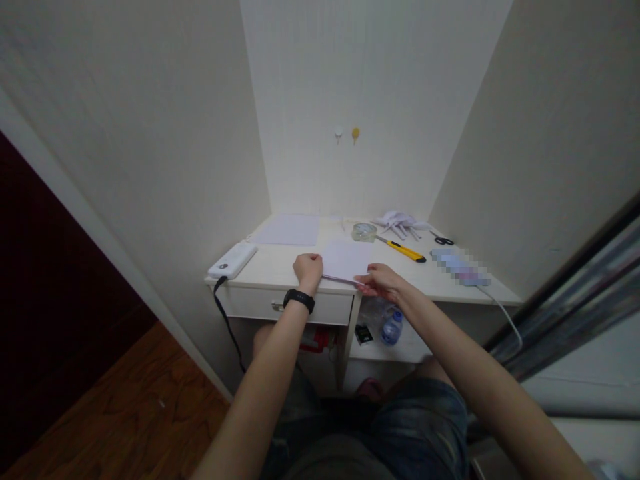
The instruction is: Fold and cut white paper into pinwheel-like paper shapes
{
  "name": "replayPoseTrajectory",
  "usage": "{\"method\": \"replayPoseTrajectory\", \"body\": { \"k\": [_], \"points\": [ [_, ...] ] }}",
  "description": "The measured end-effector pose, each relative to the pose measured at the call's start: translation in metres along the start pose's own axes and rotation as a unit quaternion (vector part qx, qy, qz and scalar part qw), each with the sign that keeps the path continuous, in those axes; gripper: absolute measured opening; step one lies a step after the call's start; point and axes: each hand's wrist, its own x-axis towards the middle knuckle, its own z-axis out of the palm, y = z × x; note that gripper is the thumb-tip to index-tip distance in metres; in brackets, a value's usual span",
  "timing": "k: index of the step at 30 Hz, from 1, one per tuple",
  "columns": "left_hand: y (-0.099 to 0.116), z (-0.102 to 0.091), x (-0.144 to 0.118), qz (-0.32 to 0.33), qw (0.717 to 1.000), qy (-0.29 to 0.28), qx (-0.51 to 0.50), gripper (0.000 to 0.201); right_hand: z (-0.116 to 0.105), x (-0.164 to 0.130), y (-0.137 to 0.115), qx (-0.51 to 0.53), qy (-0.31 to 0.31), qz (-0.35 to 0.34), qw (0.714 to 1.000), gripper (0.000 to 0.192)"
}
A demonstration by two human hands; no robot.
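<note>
A sheet of white paper (347, 259) lies at the front edge of the white desk, its near edge slightly raised or folded. My left hand (308, 268), with a black band on the wrist, is closed at the sheet's near left corner. At the near right corner, the fingers of my right hand (381, 281) pinch the paper's edge. Just beyond the sheet are a roll of clear tape (364, 232) and a yellow utility knife (406, 251). More white paper (287, 229) lies flat at the back left.
A white power strip (233, 259) with a black cord sits on the left. At the right are a pile of white paper strips (399, 223), black-handled scissors (443, 241) and a blurred phone (460, 267) on a cable. Below, a shelf holds a water bottle (392, 328).
</note>
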Motion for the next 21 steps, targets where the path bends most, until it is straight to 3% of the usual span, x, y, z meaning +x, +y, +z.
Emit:
{"method": "replayPoseTrajectory", "body": {
  "k": [4,8,11,14,17,21],
  "points": [
    [-0.002,0.002,0.001,-0.001,1.0,0.006,-0.015,0.018,0.0,-0.004,-0.001,-0.033,-0.003,0.012,0.999,0.021],
    [-0.007,0.006,0.004,-0.003,0.998,0.018,-0.054,0.018,-0.002,-0.001,-0.004,0.019,0.001,0.015,1.0,0.011],
    [-0.011,0.008,0.005,0.001,0.992,0.027,-0.123,0.021,0.003,0.007,-0.005,0.102,0.035,-0.019,0.994,0.009],
    [-0.014,0.01,0.005,0.004,0.983,0.015,-0.182,0.022,0.012,0.019,-0.005,0.153,0.108,-0.061,0.981,0.007],
    [-0.017,0.011,0.007,0.001,0.983,0.018,-0.184,0.02,0.016,0.027,-0.006,0.133,0.155,-0.083,0.975,0.006],
    [-0.02,0.012,0.011,-0.002,0.989,0.024,-0.144,0.02,0.009,0.028,-0.008,0.102,0.152,-0.081,0.98,0.009]
  ]
}}
